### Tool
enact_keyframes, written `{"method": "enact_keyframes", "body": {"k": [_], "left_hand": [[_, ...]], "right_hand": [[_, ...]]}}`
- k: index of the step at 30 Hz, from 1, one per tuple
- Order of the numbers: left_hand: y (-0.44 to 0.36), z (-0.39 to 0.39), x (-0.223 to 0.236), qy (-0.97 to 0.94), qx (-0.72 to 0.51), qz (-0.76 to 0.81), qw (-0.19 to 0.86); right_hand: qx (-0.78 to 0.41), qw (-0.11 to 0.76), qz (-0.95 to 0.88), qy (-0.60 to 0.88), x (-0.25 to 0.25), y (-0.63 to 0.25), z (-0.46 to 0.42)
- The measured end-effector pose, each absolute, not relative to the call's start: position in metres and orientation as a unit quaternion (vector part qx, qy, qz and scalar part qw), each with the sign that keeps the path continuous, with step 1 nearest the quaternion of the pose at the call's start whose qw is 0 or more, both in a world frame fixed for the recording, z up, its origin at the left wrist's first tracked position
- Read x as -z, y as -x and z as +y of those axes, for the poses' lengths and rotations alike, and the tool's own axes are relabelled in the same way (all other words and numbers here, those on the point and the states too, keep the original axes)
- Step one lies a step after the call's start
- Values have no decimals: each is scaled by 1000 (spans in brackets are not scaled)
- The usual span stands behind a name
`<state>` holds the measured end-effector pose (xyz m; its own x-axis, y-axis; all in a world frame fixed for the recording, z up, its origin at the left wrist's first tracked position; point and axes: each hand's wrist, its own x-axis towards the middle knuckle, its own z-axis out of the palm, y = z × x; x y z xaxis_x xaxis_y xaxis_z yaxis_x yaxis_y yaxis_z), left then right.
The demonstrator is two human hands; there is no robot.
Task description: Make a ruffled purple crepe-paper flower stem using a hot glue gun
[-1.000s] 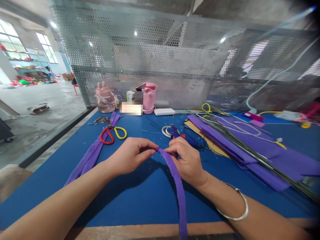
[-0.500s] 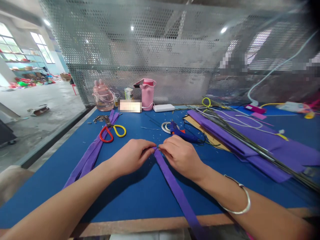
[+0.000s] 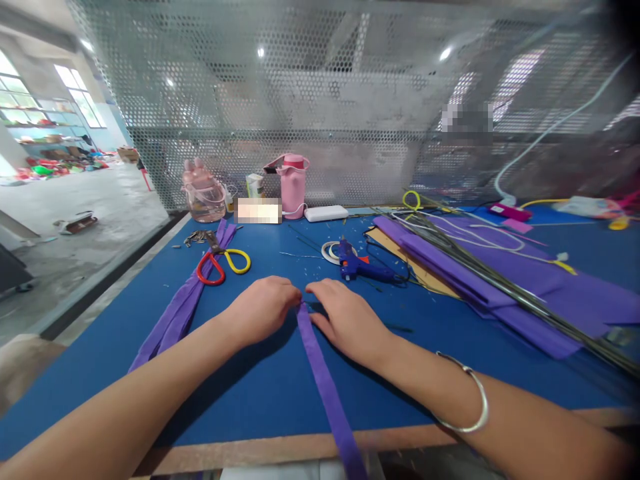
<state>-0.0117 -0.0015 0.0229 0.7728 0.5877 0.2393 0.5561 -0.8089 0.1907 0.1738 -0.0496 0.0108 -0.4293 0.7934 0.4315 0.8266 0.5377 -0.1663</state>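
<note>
A long purple fabric strip (image 3: pixel 321 377) runs from my fingers down over the table's front edge. Its far end is pinched in my left hand (image 3: pixel 265 307), whose fingers are closed and hide the tip. My right hand (image 3: pixel 347 317) is just right of that end, with thumb and fingers apart and nothing visible between them. Beyond my left hand lie scissors (image 3: pixel 220 257) with one red and one yellow handle, on top of more purple strips (image 3: pixel 175 310). A blue glue gun (image 3: pixel 367 268) rests beyond my right hand, beside a white tape roll (image 3: pixel 330 251).
Purple fabric sheets (image 3: pixel 525 293) with thin dark rods (image 3: pixel 500 283) across them cover the right side. At the back stand a pink flask (image 3: pixel 293 187), a clear pink jug (image 3: pixel 206 200) and a white power bank (image 3: pixel 326 213). Behind rises a perforated metal screen (image 3: pixel 350 120).
My right hand has let go of the strip's end and opened, its thumb dropping away from the fingers. My left hand still holds the strip, whose lower part has swung left.
</note>
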Motion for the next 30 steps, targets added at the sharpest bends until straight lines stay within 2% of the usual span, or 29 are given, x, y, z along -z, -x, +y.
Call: {"method": "enact_keyframes", "body": {"k": [4, 8, 10, 14, 19, 25, 30], "left_hand": [[10, 6, -18, -939, -143, 301, 86], [10, 8, -12, -944, -142, 286, 88], [10, 7, -11, -937, -152, 301, 90], [13, 5, -12, -911, -203, 346, 96], [14, 2, -16, -910, -189, 354, 103], [14, -1, -18, -908, -184, 360, 111], [12, -3, -17, -912, -176, 352, 118]], "right_hand": [[123, 170, -894, 396, -17, -171, -54], [0, 147, -928, 343, -29, -179, -55], [-42, 180, -904, 385, -36, -192, -50], [-33, 268, -843, 466, -50, -225, -34], [-34, 321, -780, 536, -59, -255, -13], [-13, 261, -776, 573, -61, -272, 10], [106, 249, -719, 640, -45, -290, 15]]}}
